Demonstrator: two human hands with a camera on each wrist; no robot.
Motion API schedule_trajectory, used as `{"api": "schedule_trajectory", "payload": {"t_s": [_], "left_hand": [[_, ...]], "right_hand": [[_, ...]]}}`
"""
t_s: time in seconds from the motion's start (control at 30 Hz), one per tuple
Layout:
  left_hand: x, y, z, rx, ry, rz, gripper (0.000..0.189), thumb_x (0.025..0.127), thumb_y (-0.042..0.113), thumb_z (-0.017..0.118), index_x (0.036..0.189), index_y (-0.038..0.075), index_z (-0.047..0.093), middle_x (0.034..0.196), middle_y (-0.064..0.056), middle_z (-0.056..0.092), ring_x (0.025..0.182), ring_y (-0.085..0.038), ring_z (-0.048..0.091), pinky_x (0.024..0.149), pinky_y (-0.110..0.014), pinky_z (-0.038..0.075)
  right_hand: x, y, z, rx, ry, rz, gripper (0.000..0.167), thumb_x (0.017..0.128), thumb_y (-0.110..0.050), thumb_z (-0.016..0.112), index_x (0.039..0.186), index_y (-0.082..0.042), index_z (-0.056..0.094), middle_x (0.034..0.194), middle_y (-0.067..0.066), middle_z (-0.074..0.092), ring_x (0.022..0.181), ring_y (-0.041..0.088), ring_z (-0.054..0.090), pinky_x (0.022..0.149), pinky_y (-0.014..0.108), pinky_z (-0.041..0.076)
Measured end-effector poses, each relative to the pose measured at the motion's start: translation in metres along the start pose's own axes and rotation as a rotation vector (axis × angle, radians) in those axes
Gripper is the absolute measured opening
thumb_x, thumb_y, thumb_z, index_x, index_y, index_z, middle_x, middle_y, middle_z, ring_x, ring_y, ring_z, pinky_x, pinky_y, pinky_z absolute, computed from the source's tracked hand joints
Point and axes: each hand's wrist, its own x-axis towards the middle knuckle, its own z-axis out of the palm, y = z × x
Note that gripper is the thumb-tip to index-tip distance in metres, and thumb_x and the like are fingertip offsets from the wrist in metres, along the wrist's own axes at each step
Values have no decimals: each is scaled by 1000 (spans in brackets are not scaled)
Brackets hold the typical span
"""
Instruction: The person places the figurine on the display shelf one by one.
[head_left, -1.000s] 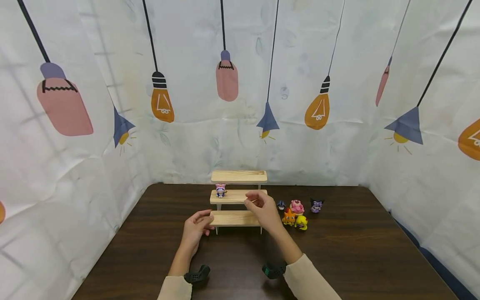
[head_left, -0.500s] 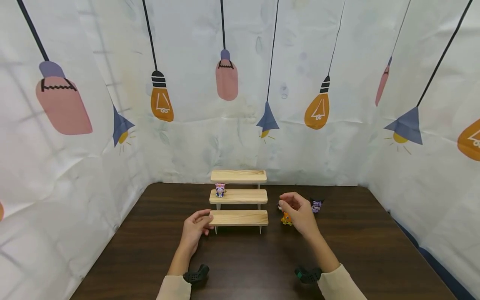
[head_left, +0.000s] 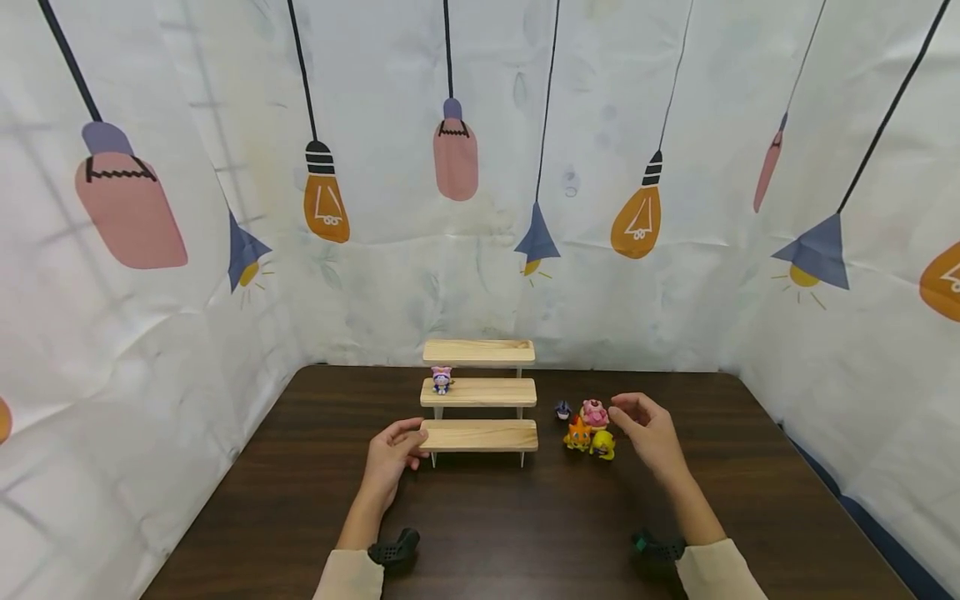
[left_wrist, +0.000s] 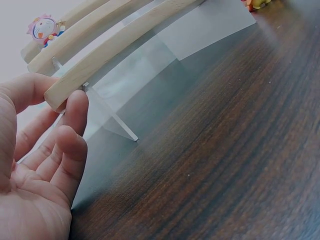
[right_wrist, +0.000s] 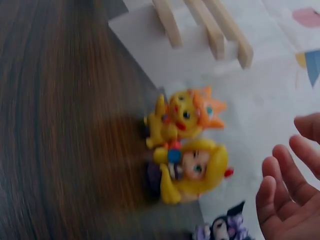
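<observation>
A three-tier wooden display stand on clear legs stands near the back of the table. My left hand pinches the left end of its lowest board, thumb and fingers either side of the wood. One small pink-eared figurine sits on the left of the middle board. My right hand hovers beside the figurine cluster with loosely bent fingers and nothing in them. That cluster has a pink figurine, an orange one, a yellow-haired one and a dark blue one. In the right wrist view a purple-and-black figurine lies below my fingers.
The dark wooden table backs onto a white cloth printed with hanging lamps. Cloth also rises along both sides. Black bands sit on both wrists.
My right hand has moved from the stand rightward, past the figurine cluster, to its right side, where it covers the purple figurine in the head view. My left hand stays on the lowest board.
</observation>
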Motion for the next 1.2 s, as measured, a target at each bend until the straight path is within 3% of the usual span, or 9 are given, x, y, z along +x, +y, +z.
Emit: {"api": "schedule_trajectory", "payload": {"t_s": [0.1, 0.33, 0.6, 0.83, 1.2], "left_hand": [[0, 0, 0, 5, -2, 3, 38, 95, 14, 73, 129, -1, 65, 86, 2, 75, 66, -14, 69, 53, -22, 49], [0, 0, 2, 1, 4, 6, 36, 95, 13, 73, 128, -1, 66, 88, 0, 75, 66, -15, 69, 53, -22, 49], [0, 1, 1, 2, 6, 8, 35, 96, 13, 72, 128, -1, 66, 88, 0, 75, 66, -14, 68, 53, -22, 48], [-1, 0, 2, -4, 2, 11, 35, 95, 11, 72, 127, -2, 66, 86, 1, 75, 65, -14, 68, 53, -22, 48], [0, -1, 1, 2, 5, 15, 34, 96, 12, 72, 127, -1, 66, 87, 1, 75, 66, -14, 68, 53, -22, 48]], "right_hand": [[-4, -4, -7, -32, -42, 8, 29, 101, -19, 67, 123, 0, 65, 115, 19, 65, 90, 13, 60, 75, 29, 54], [8, 38, -13, -62, -147, 3, 40, 101, -24, 67, 133, -1, 61, 125, 19, 64, 100, 14, 62, 81, 30, 56], [10, 58, -17, -43, -285, 18, 47, 99, -26, 69, 136, 0, 58, 127, 22, 62, 100, 15, 64, 83, 31, 57], [11, 70, -16, -43, -331, 54, 45, 98, -25, 70, 135, -2, 60, 128, 21, 61, 99, 12, 64, 80, 30, 57], [12, 73, -14, -43, -381, 126, 51, 96, -29, 73, 138, -4, 59, 138, 20, 59, 109, 23, 62, 87, 29, 56]]}}
